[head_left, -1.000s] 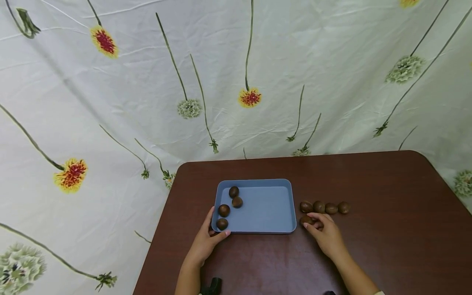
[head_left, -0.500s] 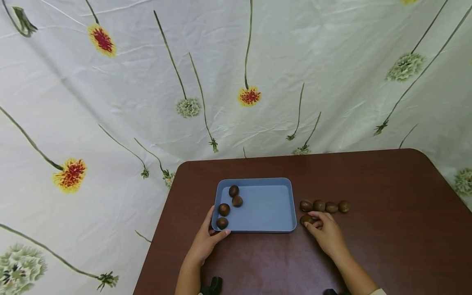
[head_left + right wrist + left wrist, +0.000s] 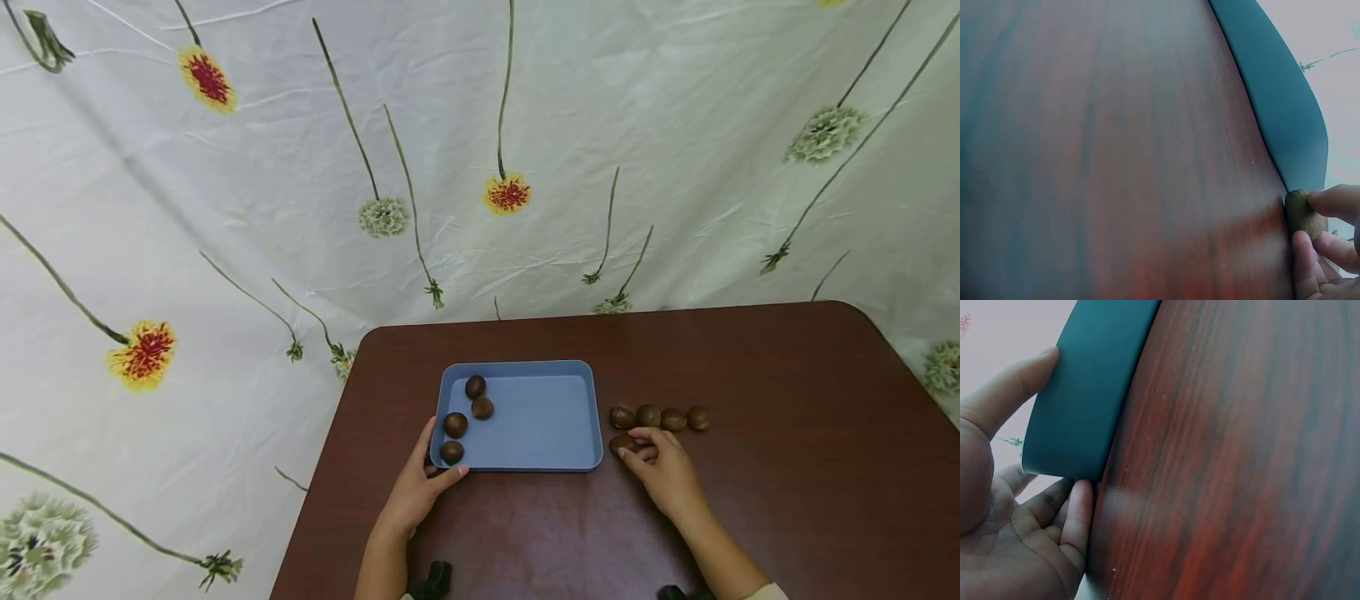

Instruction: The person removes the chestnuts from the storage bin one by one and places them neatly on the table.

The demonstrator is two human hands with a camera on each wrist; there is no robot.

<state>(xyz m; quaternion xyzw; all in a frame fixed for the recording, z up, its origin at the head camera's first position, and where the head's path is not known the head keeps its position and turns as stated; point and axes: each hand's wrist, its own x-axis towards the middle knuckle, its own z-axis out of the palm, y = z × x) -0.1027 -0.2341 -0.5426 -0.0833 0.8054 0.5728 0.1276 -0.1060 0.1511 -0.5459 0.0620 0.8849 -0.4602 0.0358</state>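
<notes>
A shallow blue tray (image 3: 536,421) lies on the brown table, with several dark brown, nut-like balls (image 3: 455,425) along its left side. My left hand (image 3: 414,492) holds the tray's near left corner, thumb on the front rim and fingers at the left side. In the left wrist view the thumb (image 3: 1038,372) presses the tray wall (image 3: 1085,400). Just right of the tray my right hand (image 3: 663,475) pinches another brown, nut-like ball (image 3: 622,444) between thumb and fingers. The right wrist view shows this ball (image 3: 1300,212) low at the table surface, close by the tray.
Several more brown balls (image 3: 648,417) stand in a row right of the tray, just beyond my right hand. The table (image 3: 817,433) has a rounded far edge, and a white flower-print cloth (image 3: 675,125) hangs behind it. Black wrist gear (image 3: 438,579) shows at the bottom.
Both hands, the tray and the balls keep their places. Only the head view has shifted slightly.
</notes>
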